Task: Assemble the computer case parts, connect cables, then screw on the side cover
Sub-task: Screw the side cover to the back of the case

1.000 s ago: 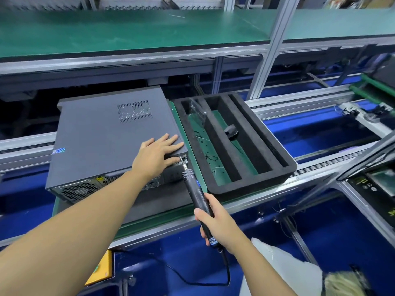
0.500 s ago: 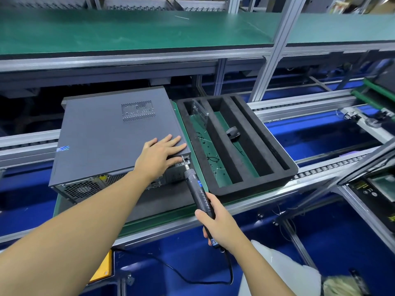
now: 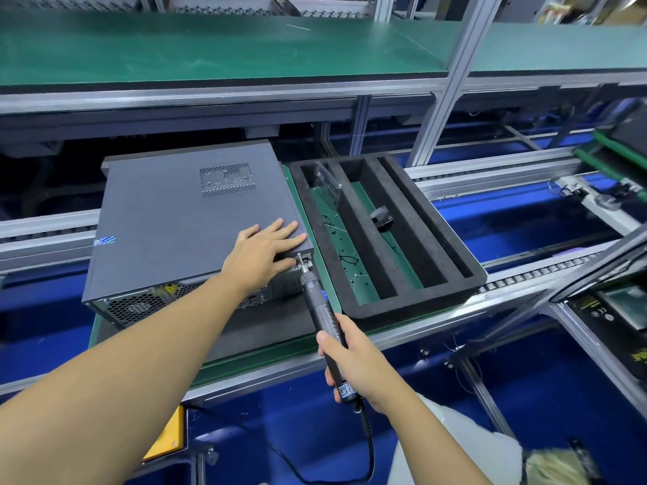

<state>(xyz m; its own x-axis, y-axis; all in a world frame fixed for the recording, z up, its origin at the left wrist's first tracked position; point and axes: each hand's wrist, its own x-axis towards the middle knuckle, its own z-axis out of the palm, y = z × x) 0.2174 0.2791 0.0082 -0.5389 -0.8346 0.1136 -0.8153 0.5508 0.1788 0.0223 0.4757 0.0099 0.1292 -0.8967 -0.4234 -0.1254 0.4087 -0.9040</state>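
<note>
Nearest to me, the right hand (image 3: 353, 362) is wrapped round the lower barrel of the electric screwdriver (image 3: 320, 309), fingers curled tight with the thumb lying up along the body. Its black cord (image 3: 367, 446) loops down from the butt end towards the blue floor. The tool slants up and to the left, and I can see its bit touching the near right corner of the computer case (image 3: 115, 302), on the rear face just under the top edge.

The left hand (image 3: 266, 250) lies flat on the side cover (image 3: 157, 204), right by that same corner, fingers straight and slightly spread and holding nothing. The thumb is down at the edge, just beside the bit. The cover sits closed on top of the case, its perforated vent (image 3: 227, 180) towards the far side.

The case lies on its side on a green pallet (image 3: 317, 271) that rests on the conveyor rails. Just beside it to the right sits a black foam tray (image 3: 451, 246) with long slots. A small black part (image 3: 381, 217) lies on one divider, and a clear plastic piece (image 3: 329, 176) stands in the far left slot.

Beyond, a green-topped shelf (image 3: 210, 47) runs across the line.
</note>
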